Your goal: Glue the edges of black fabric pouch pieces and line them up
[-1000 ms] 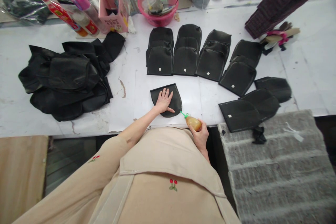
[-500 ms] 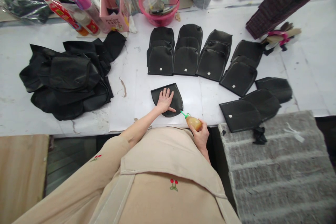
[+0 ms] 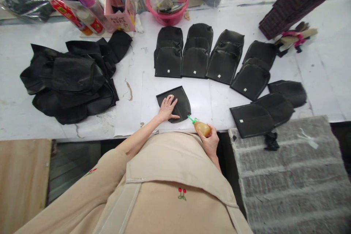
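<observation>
A single black piece of leather-like material [image 3: 181, 103], straight on one side and rounded at the other, lies on the white table near its front edge. My left hand [image 3: 168, 109] rests on it with fingers spread. My right hand [image 3: 210, 142] is wrapped round a squeeze bottle [image 3: 202, 128] of amber liquid with a thin green nozzle. The nozzle's tip is at the piece's rounded right edge; whether it touches cannot be made out. Beyond them, overlapping black pieces [image 3: 195, 56] lie in an arc, several with a small white square.
A loose heap of black pieces [image 3: 71, 80] is at left. Behind stand bottles [image 3: 89, 2], a pink box [image 3: 120, 18] and a pink bowl [image 3: 167, 16] with tools. A dark woven basket [image 3: 292, 3] stands at back right. Grey ribbed fabric [image 3: 290, 175] covers a surface at right.
My left hand has slid slightly left and toward me on the black piece, fingers still spread. The squeeze bottle stays at the rounded edge in my right hand, almost unmoved.
</observation>
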`<state>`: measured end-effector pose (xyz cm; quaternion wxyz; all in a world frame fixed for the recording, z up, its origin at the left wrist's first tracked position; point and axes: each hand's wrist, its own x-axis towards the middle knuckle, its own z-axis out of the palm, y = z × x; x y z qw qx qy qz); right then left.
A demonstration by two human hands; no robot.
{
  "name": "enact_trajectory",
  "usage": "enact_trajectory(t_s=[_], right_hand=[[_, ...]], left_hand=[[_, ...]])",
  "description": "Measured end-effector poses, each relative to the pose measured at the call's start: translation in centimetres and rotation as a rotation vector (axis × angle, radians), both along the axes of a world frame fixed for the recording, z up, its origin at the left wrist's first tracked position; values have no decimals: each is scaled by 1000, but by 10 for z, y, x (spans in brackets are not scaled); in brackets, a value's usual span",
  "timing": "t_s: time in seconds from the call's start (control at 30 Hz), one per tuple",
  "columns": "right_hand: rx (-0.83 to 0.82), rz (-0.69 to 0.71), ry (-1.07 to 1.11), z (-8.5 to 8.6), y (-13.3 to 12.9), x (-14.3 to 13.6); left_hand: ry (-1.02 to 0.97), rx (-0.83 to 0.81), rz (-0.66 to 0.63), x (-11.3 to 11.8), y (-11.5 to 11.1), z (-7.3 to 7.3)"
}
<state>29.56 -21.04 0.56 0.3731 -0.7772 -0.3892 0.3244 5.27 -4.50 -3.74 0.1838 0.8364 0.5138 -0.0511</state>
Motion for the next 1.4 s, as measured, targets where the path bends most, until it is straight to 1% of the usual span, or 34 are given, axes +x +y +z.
enact_trajectory(t_s=[0.17, 0.4, 0.53, 0.63, 0.73, 0.8, 0.97, 1.07, 1.13, 1.23, 1.33, 1.4], right_hand=[[4, -2, -25, 1, 6, -2], [12, 67, -132, 7, 10, -2], [5, 91, -140, 8, 8, -1], [1, 39, -88, 7, 5, -1], [5, -35, 26, 6, 5, -1], [5, -55, 70, 4, 5, 0], [-13, -49, -4, -4, 10, -1], [-2, -34, -21, -7, 13, -1], [0, -25, -28, -8, 14, -2], [-2, -25, -45, -7, 15, -2], [-2, -19, -57, -7, 15, -2], [3, -3, -65, -6, 15, -3]], left_hand=[[12, 28, 19, 3, -4, -5], [8, 25, 65, 7, -8, -3], [8, 28, 95, 9, -11, -5], [8, 35, 116, 10, -12, -7], [11, 37, 131, 11, -13, -8], [7, 34, 138, 12, -14, -8], [-18, 14, 165, 14, -14, -7], [-46, 9, 184, 12, -12, -6], [-71, -8, 172, 7, -10, -4], [-97, -35, 103, -3, -11, -2], [-70, -13, 31, -8, -17, -3], [-32, 10, 19, -7, -23, -3]])
